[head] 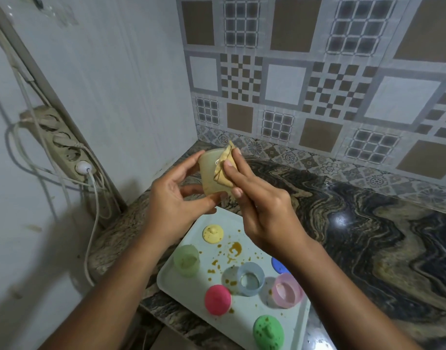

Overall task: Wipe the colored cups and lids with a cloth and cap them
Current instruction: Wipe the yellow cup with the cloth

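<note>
Left hand [176, 195] is gripping a pale yellow cup [208, 175], raised above the counter [368, 236], while the right hand [265, 210] is pinching a folded cloth [225, 165] against its side; below, loose cups [250, 279] and lids [217, 300] are sitting on a stained tray [244, 324].

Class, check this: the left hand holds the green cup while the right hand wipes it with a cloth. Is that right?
No. In the head view the left hand holds the yellow cup; the green cup stands on the tray. The right hand does wipe it with the cloth.
</note>
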Demonstrator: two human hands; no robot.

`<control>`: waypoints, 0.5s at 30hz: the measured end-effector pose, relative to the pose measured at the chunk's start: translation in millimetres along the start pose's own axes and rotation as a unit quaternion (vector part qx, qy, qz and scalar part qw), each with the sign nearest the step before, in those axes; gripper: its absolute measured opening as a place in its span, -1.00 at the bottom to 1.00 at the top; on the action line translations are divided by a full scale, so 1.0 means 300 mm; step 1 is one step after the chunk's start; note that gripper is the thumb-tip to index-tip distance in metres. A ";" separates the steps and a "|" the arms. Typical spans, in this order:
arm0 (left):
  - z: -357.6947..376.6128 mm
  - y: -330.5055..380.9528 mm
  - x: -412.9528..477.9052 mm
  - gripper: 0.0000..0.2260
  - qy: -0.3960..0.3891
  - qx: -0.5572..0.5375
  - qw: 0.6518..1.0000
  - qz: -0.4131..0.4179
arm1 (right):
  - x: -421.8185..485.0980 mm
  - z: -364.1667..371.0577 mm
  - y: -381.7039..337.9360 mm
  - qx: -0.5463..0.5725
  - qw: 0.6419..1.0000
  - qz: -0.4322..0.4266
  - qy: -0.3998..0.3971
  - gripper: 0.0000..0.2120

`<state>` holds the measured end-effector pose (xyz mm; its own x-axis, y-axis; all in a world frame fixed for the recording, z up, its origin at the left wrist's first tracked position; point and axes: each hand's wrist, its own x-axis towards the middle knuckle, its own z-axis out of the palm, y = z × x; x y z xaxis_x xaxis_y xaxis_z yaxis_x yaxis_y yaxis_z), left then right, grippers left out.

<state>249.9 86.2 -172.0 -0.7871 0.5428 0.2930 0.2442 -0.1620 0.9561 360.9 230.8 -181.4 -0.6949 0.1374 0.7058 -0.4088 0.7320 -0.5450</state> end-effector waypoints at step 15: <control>-0.019 0.043 0.006 -0.27 -0.026 0.044 0.998 0.032 | -0.102 -0.033 0.051 0.116 0.975 0.159 0.100 -0.65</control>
<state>248.4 80.4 -159.1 -0.7379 0.5761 0.3515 0.3441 -0.1270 0.9303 381.7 244.2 -206.8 -0.6888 0.4772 0.5457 -0.3300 0.4638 -0.8222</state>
